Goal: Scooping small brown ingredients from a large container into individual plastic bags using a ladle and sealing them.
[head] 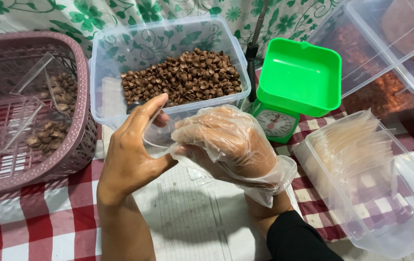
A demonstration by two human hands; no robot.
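Note:
My left hand is bare and pinches the edge of a small clear plastic bag held in front of me. My right hand wears a loose clear plastic glove and grips the other side of the same bag. Just beyond both hands stands a clear plastic tub holding several small brown cup-shaped snacks. Whether the bag holds anything is hidden by my fingers.
A pink plastic basket at left holds filled clear bags. A green kitchen scale stands right of the tub. A clear container of empty bags sits at right; more lidded tubs at back right. Red-checked cloth covers the table.

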